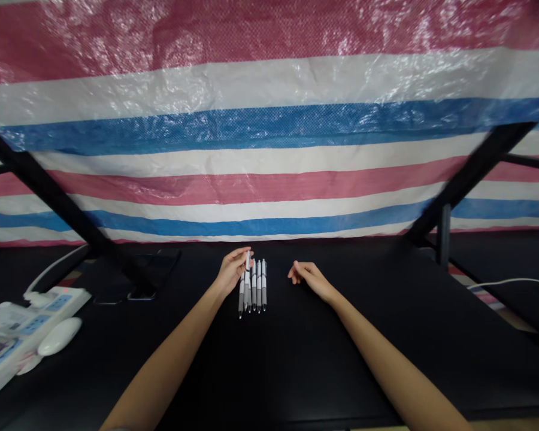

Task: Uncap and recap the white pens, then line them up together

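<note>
My left hand [230,272] is closed, with thumb and fingers pinched on the upper end of a white and grey pen [247,263]. That pen overlaps the left side of a row of similar pens [259,288], several lying side by side with their tips toward me on the black table [323,359]. To the right of the row, apart from it, my right hand [309,278] rests at the table with its fingers curled in. No object shows in it.
At the left lie a white power strip [31,328] with plugs in it and a white mouse [60,336]. Black slanted bars [67,203] frame both sides. A striped plastic sheet [269,191] hangs behind the table. White cables [507,282] run at the right.
</note>
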`<state>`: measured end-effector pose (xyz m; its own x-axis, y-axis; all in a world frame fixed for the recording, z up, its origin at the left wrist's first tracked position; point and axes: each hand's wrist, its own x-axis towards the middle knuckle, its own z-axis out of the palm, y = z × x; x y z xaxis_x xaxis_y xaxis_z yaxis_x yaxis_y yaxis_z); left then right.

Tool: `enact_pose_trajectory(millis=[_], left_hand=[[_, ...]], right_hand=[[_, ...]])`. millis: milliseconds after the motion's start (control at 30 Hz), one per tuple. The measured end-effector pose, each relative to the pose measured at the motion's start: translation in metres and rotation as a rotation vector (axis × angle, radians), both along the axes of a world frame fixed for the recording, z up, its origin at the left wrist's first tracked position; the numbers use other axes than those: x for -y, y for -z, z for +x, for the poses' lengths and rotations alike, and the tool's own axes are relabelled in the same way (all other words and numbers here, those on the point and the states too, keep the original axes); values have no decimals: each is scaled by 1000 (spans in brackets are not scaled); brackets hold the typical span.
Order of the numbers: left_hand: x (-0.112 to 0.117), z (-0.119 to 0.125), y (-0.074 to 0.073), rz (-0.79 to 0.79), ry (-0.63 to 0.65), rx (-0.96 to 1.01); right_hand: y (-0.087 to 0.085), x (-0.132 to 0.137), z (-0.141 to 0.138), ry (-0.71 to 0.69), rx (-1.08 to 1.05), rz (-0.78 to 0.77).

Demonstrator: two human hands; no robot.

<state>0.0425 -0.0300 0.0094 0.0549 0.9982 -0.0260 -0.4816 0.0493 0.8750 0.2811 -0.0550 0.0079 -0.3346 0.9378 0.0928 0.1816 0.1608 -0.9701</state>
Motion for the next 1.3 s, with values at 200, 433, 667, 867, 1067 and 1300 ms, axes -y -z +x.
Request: enact_pose_trajectory(millis=[200, 433, 667, 867, 1067, 1300], left_hand=[[0, 0, 2, 10, 15, -31], [-1, -1, 2, -7, 3, -42], [-1, 0, 0, -15, -11, -9], [-2, 1, 0, -28, -21, 5], [-1, 0, -1, -39, -23, 15], [0, 0, -4, -60, -33, 28]], right_hand=[[2, -1, 0, 2, 12, 7], [2, -1, 0, 3, 8, 1], [-1, 0, 0, -3, -26, -18], [-1, 0, 0, -3, -30, -21], [1, -2, -1, -6, -37, -11], [2, -1, 0, -13, -44, -5]])
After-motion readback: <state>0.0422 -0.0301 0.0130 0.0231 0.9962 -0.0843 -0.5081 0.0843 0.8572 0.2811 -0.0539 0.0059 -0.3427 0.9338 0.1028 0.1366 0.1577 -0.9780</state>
